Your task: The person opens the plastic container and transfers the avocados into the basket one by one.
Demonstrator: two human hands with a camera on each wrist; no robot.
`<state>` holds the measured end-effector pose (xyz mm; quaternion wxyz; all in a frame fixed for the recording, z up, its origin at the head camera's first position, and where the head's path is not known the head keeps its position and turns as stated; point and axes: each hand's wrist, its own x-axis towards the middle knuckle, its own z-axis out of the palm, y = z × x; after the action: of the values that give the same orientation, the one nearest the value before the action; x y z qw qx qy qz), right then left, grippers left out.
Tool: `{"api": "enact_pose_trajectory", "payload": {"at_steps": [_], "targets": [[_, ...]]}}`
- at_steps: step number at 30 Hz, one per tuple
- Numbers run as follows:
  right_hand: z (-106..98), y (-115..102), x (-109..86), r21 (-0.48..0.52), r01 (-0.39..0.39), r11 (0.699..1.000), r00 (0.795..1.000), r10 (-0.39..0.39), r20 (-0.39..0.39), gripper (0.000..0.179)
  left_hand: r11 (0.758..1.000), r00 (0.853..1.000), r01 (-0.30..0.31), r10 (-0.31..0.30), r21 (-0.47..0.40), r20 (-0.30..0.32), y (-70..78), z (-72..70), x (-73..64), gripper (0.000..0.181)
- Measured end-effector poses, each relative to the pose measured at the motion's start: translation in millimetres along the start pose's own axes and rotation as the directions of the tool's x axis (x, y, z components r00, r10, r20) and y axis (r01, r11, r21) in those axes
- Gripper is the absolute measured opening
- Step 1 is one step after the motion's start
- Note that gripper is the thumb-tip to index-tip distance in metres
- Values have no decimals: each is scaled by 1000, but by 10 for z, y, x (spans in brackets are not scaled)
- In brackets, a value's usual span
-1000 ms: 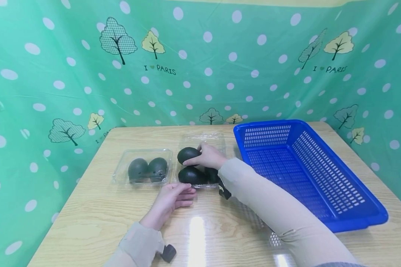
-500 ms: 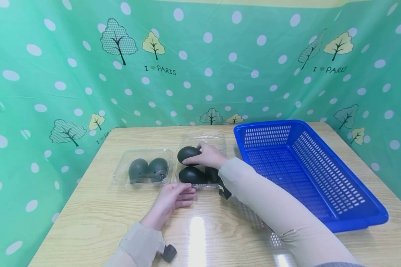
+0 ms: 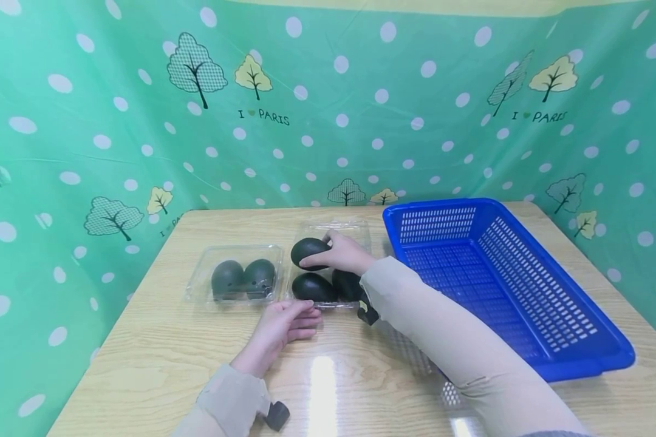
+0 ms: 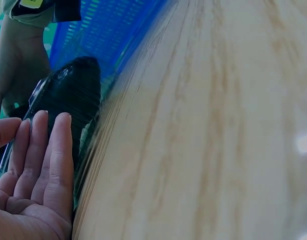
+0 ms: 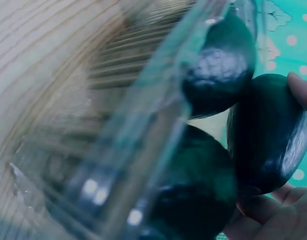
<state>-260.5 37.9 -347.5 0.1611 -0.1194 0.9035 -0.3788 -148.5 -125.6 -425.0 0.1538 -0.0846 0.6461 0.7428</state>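
My right hand (image 3: 345,252) grips a dark avocado (image 3: 308,250) between thumb and fingers, over the back of an open clear plastic clamshell box (image 3: 336,306). Two more avocados lie at the front of that box: one on the left (image 3: 313,287) and one on the right (image 3: 347,284), the latter partly hidden by my right wrist. In the right wrist view, the gripped avocado (image 5: 271,135) overlaps its neighbours. At the box's front edge is my left hand (image 3: 284,328), palm turned inward, fingers (image 4: 61,155) mostly straight, with thumb and fingertips right at the rim.
Left of the open box sits another clear box (image 3: 197,273) with two avocados under its lid. A large blue perforated basket (image 3: 525,267) stands on the right, close beside my right forearm. A polka-dot curtain (image 3: 306,152) hangs behind the wooden table (image 3: 142,376).
My right hand and the avocado in it have shifted very slightly right and up. More of the right-hand avocado in the box shows. My left hand stays in place.
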Motion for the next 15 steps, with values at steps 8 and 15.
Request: {"api": "enact_pose_trajectory", "payload": {"at_steps": [8, 15], "targets": [[-47, 10, 12, 60, 2, 998, 1000, -2, -3, 74, 1000, 1000, -3, 3, -4, 4, 19, 7, -7, 28], [-99, -44, -61, 104, 10, 995, 1000, -8, -16, 70, 1000, 1000, 5, -5, 6, -5, 32, 8, -17, 30]]}}
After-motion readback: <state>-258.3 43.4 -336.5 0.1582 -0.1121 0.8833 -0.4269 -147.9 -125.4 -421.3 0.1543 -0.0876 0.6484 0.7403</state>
